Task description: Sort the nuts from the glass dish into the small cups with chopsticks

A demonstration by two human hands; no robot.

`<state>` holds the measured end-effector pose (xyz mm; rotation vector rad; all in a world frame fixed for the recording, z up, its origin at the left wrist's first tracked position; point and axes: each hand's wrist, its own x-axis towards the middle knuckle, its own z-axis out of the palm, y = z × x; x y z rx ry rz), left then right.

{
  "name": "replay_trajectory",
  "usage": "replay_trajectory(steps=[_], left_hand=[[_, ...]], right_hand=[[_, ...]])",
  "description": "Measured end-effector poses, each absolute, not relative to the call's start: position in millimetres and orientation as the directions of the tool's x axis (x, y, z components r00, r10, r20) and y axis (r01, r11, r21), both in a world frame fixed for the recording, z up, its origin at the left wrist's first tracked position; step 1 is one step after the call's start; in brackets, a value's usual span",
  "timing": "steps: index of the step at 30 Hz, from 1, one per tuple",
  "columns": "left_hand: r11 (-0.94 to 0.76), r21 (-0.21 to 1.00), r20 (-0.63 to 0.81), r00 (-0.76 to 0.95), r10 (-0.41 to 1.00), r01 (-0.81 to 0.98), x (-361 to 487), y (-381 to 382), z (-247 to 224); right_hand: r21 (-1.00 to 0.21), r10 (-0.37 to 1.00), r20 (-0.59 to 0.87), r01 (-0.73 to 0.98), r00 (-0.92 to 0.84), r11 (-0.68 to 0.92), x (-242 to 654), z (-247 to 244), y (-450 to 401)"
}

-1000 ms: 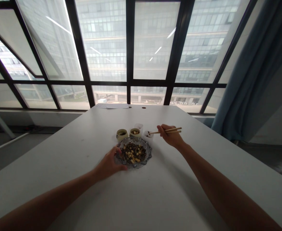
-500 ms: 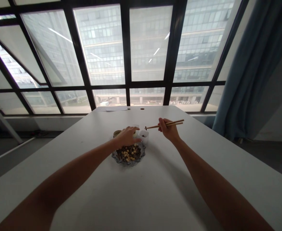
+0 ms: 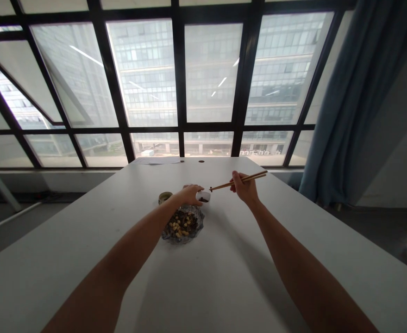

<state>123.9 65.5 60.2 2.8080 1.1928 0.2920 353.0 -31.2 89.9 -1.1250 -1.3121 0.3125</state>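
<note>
Centre frame: white cup [image 3: 206, 196] on the desk [image 3: 175, 286], left hand [image 3: 190, 194] at its left side; gripping or not, I cannot tell. Right of centre: right hand [image 3: 245, 187], fingers closed round chopsticks [image 3: 224, 185], dark bit [image 3: 210, 189] at the tips. Risks, my guess: tips twisting would drop the bit; a left-hand nudge could tip the cup towards the bowl [image 3: 201, 223].
</note>
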Motion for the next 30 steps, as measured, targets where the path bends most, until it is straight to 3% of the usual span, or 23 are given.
replay_trajectory(steps=[8,19,25,30], left_hand=[[-0.744,0.061,0.311,0.696,0.648,0.665,125,43,63],[-0.651,0.142,0.228,0.615,0.755,0.746,122,48,59],[-0.729,0.322,0.536,0.518,0.666,0.604,64,24,50],[-0.704,0.531,0.625,0.343,0.701,0.471,1,-5,20]], right_hand=[[-0.778,0.78,0.602,0.348,0.172,0.524,351,89,-34],[-0.729,0.787,0.602,0.497,0.137,0.471,352,87,-32],[-0.786,0.802,0.58,0.354,0.141,0.507,339,91,-35],[-0.848,0.892,0.445,0.285,-0.077,0.447,310,87,-39]])
